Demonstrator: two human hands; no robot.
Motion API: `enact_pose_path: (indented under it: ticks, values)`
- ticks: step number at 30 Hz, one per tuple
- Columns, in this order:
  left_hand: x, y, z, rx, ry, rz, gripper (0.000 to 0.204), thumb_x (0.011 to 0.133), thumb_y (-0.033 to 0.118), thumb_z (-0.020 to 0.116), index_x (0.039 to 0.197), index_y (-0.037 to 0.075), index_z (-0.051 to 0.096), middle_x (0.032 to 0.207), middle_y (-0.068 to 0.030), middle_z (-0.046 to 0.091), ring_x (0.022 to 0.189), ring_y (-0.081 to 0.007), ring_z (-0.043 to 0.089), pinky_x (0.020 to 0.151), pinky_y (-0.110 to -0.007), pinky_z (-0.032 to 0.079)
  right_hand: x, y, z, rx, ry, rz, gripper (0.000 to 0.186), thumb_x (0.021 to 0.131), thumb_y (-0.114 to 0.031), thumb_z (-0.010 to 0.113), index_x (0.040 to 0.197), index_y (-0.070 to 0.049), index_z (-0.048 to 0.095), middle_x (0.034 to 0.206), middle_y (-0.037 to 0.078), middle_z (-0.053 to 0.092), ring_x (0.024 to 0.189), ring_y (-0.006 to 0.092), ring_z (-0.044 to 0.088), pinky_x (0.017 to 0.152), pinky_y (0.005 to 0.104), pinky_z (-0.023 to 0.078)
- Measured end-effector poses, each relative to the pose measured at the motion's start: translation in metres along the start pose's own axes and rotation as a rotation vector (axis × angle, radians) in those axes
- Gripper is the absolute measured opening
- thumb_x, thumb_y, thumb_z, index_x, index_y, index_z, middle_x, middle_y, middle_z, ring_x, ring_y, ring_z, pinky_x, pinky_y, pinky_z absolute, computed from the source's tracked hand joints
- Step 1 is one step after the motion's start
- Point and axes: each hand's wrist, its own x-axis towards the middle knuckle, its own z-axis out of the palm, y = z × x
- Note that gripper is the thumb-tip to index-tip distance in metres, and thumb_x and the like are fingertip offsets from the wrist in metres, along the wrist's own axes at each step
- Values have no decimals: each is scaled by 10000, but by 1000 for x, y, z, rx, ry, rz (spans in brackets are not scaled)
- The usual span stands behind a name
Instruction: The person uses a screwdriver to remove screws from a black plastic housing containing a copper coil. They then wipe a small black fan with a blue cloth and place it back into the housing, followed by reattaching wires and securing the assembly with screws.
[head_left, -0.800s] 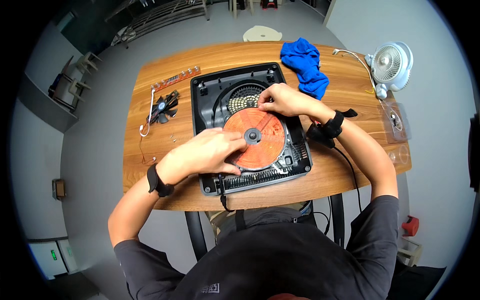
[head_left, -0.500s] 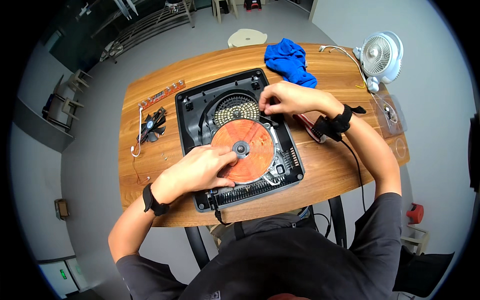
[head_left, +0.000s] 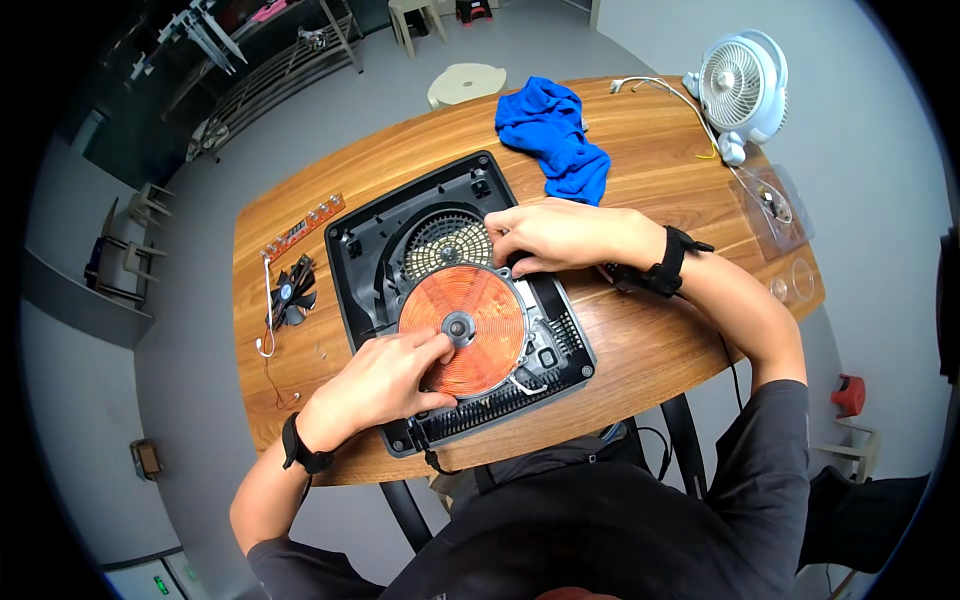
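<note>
No word or number is legible. A small green-lit sign (head_left: 160, 583) stands on a pale panel (head_left: 130, 580) at the lower left edge of the view; any characters on it are too small to make out. A round blue-and-white label (head_left: 286, 292) marks the hub of the black fan (head_left: 299, 297), its print likewise unresolved.

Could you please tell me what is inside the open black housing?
A coppery coil and a round grille show; the left hand partly covers the coil, which hides whatever lies beneath it.
</note>
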Motion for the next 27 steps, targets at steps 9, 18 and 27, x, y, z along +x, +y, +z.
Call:
enact_pose_path:
  ticks: [9, 18, 27]
  values:
    - [-1, 2, 2, -11, 11, -39, 497, 757, 317, 908, 970, 61, 539, 924, -120, 649, 894, -368, 675, 732, -460, 547, 10, 0, 2, 42, -23, 71, 213, 884, -106, 764, 1070, -24, 699, 1070, 106, 627, 995, 336, 663, 831, 439, 538]
    - [1, 1, 2, -22, -39, -94, 482, 770, 342, 901, 941, 63, 547, 933, -124, 656, 893, -366, 677, 733, -457, 545, 16, 1, 6, -16, -9, 41, 202, 866, -81, 759, 1051, -21, 708, 1090, 96, 656, 1023, 332, 675, 847, 434, 557]
    - [3, -2, 3, -40, -56, -88, 492, 766, 352, 903, 934, 65, 541, 916, -128, 658, 899, -369, 679, 752, -458, 539, 16, -6, -2, -25, -41, 58, 177, 864, -89, 763, 1020, -19, 719, 1049, 92, 678, 1000, 331, 689, 828, 427, 560]
